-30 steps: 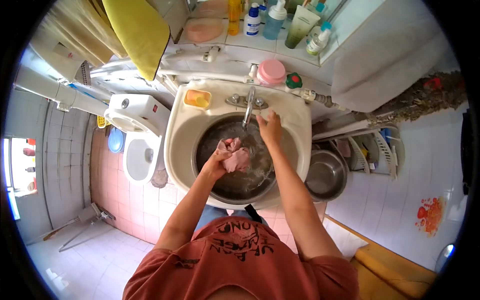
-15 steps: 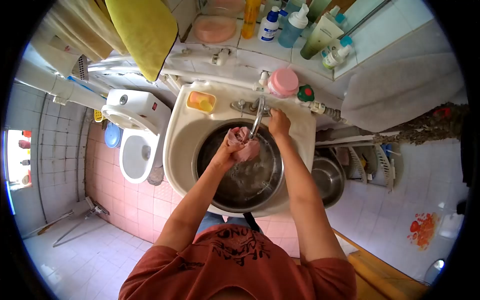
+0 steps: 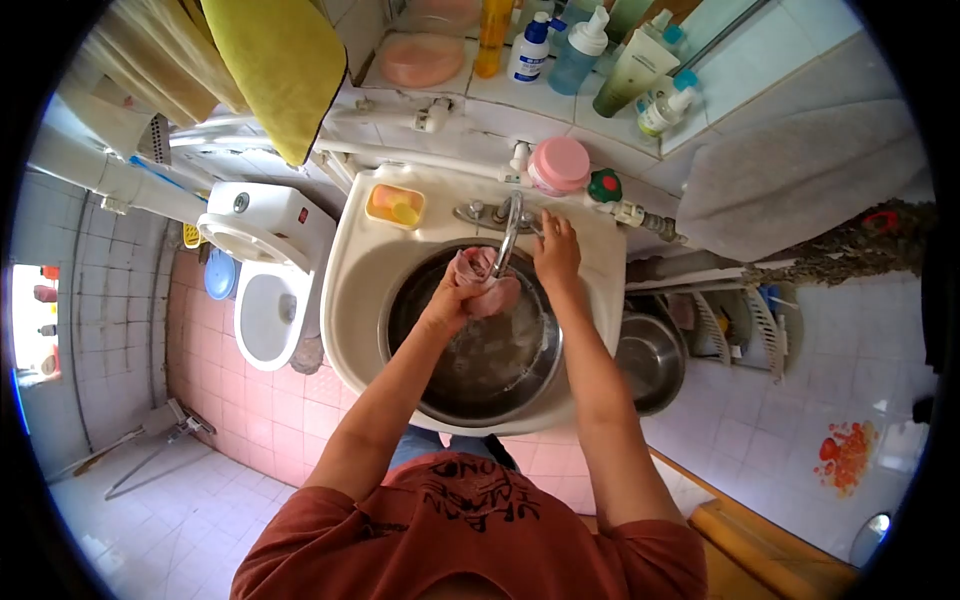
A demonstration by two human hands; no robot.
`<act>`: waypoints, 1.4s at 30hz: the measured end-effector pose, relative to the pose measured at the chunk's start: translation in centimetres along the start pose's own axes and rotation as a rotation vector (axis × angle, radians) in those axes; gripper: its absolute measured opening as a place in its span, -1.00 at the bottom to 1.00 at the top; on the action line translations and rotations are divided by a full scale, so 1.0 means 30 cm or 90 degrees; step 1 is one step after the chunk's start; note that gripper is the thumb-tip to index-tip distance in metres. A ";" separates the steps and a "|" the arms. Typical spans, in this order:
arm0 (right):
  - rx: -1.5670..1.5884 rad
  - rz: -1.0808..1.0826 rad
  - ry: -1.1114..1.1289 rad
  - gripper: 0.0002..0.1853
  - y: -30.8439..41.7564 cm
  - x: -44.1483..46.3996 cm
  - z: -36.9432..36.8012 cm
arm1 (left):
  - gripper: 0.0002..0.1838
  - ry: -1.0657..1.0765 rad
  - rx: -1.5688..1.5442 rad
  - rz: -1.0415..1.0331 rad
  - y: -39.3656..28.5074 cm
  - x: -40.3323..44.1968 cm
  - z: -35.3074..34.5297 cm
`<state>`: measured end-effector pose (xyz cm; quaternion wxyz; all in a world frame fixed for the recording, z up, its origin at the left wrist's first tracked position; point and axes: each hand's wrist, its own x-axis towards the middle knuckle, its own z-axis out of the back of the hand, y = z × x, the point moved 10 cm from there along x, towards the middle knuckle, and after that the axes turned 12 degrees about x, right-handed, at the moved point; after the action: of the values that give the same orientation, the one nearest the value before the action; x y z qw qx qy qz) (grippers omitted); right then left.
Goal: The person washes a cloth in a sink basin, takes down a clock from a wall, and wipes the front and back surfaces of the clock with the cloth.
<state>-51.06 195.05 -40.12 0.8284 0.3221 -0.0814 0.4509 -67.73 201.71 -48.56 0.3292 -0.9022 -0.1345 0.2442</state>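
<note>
My left hand [image 3: 449, 304] is closed around a bunched pink cloth [image 3: 496, 298], held under the spout of the chrome faucet [image 3: 512, 228]. Below it, a round metal basin [image 3: 556, 362] with cloudy, sudsy water [image 3: 480, 365] sits in the white sink [image 3: 345, 300]. Beside the faucet's right knob is my right hand [image 3: 557, 252], fingers extended and somewhat apart, with nothing visible in it. Whether a fingertip still touches the knob is hard to tell.
A yellow soap dish [image 3: 395, 206] rests on the sink's back left corner. Behind the sink stand a pink jar [image 3: 559, 165] and a green valve knob [image 3: 604, 186]. Several bottles [image 3: 580, 50] line the shelf. A toilet [image 3: 270, 310] is left; another metal basin [image 3: 650, 365] is at right.
My right hand has loosened from around the faucet's right knob, and its fingers have spread. My left hand keeps hold of the pink cloth under the spout. The view has shifted slightly.
</note>
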 end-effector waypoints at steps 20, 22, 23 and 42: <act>0.161 -0.376 0.101 -0.74 0.137 -0.274 -0.174 | -0.74 -0.197 0.012 0.264 0.284 -0.038 0.169; 0.217 -0.424 0.103 -0.71 0.040 -0.287 -0.210 | -0.80 0.094 -0.209 0.153 0.297 0.022 0.116; 0.266 -0.474 0.109 -0.67 -0.005 -0.316 -0.227 | -0.83 0.003 -0.214 0.140 0.243 0.006 0.089; 0.343 -0.475 0.194 -0.66 -0.002 -0.366 -0.323 | -0.67 -0.060 -0.156 0.230 0.437 0.010 0.161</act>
<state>-58.89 193.27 -52.36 0.8233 0.4627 0.2813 0.1701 -68.95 194.58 -60.53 0.1611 -0.9325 -0.0147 0.3229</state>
